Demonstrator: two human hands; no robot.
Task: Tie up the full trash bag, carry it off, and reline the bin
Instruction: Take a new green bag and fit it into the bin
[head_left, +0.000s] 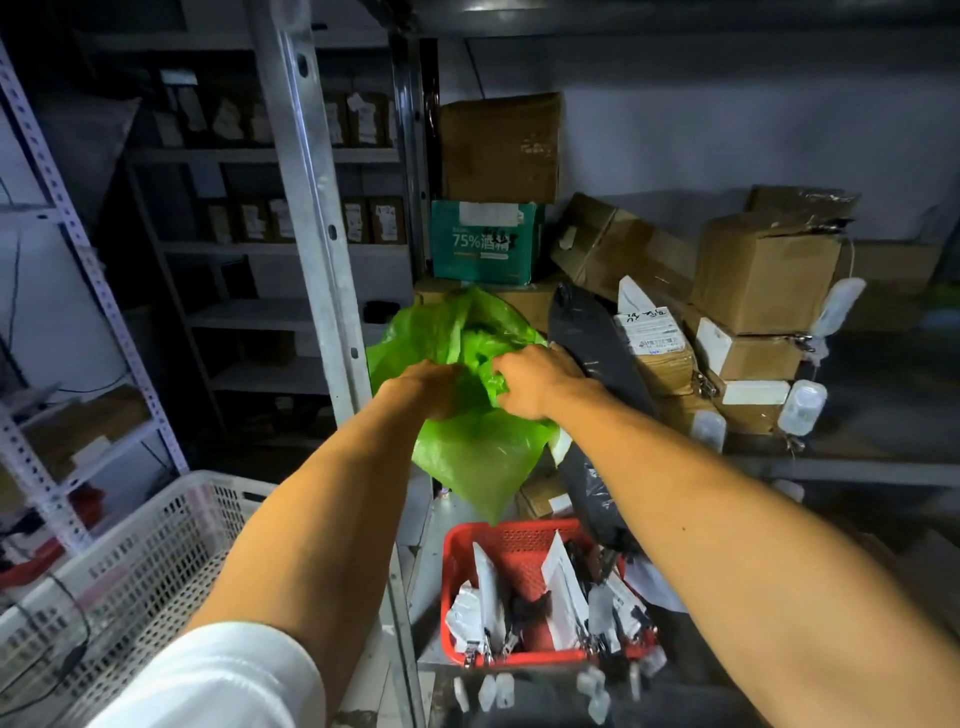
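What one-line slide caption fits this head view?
Both hands, left hand and right hand, grip a green plastic bag held above a red basket in a storeroom.

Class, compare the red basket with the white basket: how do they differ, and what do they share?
The red basket is smaller and sits low at centre; the white basket is larger and sits at left. The red basket holds white packets and clips; the white basket's contents are not visible. Both have perforated plastic walls.
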